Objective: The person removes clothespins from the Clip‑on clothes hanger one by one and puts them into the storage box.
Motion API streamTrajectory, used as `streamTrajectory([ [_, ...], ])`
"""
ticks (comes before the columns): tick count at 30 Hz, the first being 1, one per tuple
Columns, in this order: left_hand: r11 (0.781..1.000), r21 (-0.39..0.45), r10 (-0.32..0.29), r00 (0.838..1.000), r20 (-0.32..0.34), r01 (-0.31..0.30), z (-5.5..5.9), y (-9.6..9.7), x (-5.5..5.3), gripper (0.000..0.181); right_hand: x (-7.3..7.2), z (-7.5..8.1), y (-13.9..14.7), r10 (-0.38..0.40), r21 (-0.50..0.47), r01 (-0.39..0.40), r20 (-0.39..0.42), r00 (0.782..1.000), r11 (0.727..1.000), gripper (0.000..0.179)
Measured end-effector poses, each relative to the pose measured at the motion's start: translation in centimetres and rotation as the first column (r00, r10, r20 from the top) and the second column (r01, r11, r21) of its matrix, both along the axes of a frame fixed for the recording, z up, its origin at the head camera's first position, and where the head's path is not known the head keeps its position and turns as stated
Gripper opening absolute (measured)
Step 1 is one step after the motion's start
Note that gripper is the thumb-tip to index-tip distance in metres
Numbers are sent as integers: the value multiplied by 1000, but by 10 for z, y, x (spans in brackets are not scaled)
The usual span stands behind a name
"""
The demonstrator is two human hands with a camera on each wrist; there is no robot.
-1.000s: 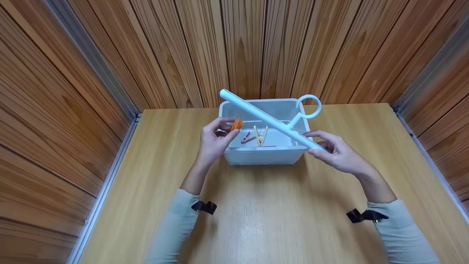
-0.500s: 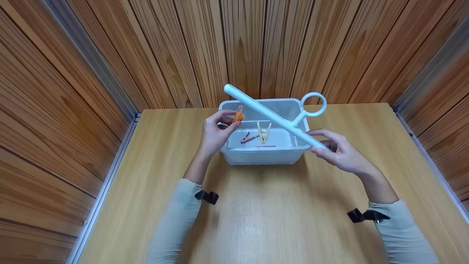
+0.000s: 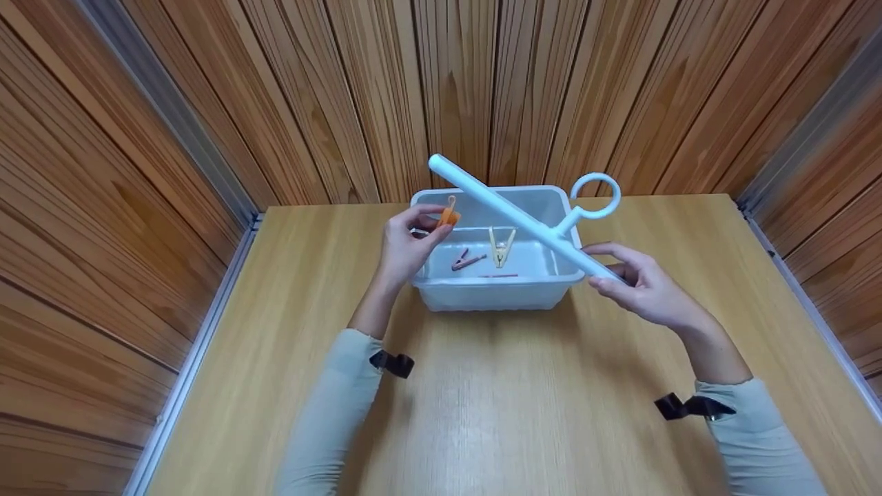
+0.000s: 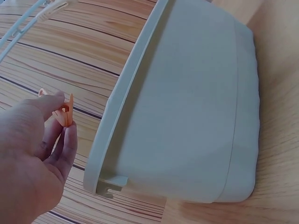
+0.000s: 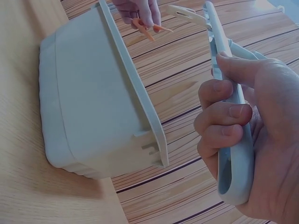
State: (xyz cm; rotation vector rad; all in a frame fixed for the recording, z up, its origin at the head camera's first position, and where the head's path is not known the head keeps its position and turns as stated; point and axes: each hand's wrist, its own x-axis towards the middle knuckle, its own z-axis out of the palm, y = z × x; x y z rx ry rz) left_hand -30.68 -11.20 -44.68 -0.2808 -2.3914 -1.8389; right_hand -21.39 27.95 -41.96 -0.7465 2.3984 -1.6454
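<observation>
In the head view my left hand (image 3: 406, 244) pinches an orange clothespin (image 3: 450, 217) over the left side of a white plastic bin (image 3: 496, 296). My right hand (image 3: 641, 286) grips the lower right end of a pale blue hanger (image 3: 496, 200) with a ring-shaped hook (image 3: 617, 200). The hanger slants above the bin, its far end up and left. A cream clothespin (image 5: 187, 15) is attached to the hanger's underside, seen in the right wrist view. In the left wrist view the orange clothespin (image 4: 65, 112) sits between thumb and fingertips, apart from the hanger.
Inside the bin lies a dull pink clothespin (image 3: 468, 260), with a thin red piece (image 3: 499, 276) near the front wall, mostly hidden. The bin stands at the back of the wooden table (image 3: 482, 386), close to the wood-panelled wall (image 3: 455, 89). Metal rails (image 3: 186, 358) edge the table.
The hanger has shifted slightly up and to the right, the cream clothespin moving with it. My left hand has risen a little with the orange clothespin.
</observation>
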Motion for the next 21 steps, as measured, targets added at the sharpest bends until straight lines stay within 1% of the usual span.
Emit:
streamTrajectory([
  [2,999,34,16,1000,1,-16,-1,0,-1,32,0,-1,-1,-3,13,3,9,1000,1000,39],
  [5,993,109,36,999,-1,-35,-1,1,-1,39,0,-2,-3,-5,29,5,17,1000,1000,39],
  [9,983,179,38,999,-3,-36,-2,1,-1,52,0,-2,-4,-7,32,6,19,1000,999,39],
  [12,982,187,29,1000,-11,-26,-2,0,-1,55,-1,-2,-3,-7,28,7,17,1000,1000,39],
  [17,982,191,4,1000,-23,0,-5,0,-1,53,-1,-3,-3,-2,18,2,19,1000,1000,39],
  [19,983,185,-14,1000,-20,18,-6,-1,0,52,-2,-3,-4,0,16,-1,18,1000,1000,39],
  [21,982,180,-51,998,-26,54,-7,-2,0,52,-2,-2,-4,2,15,-2,14,1000,1000,39],
])
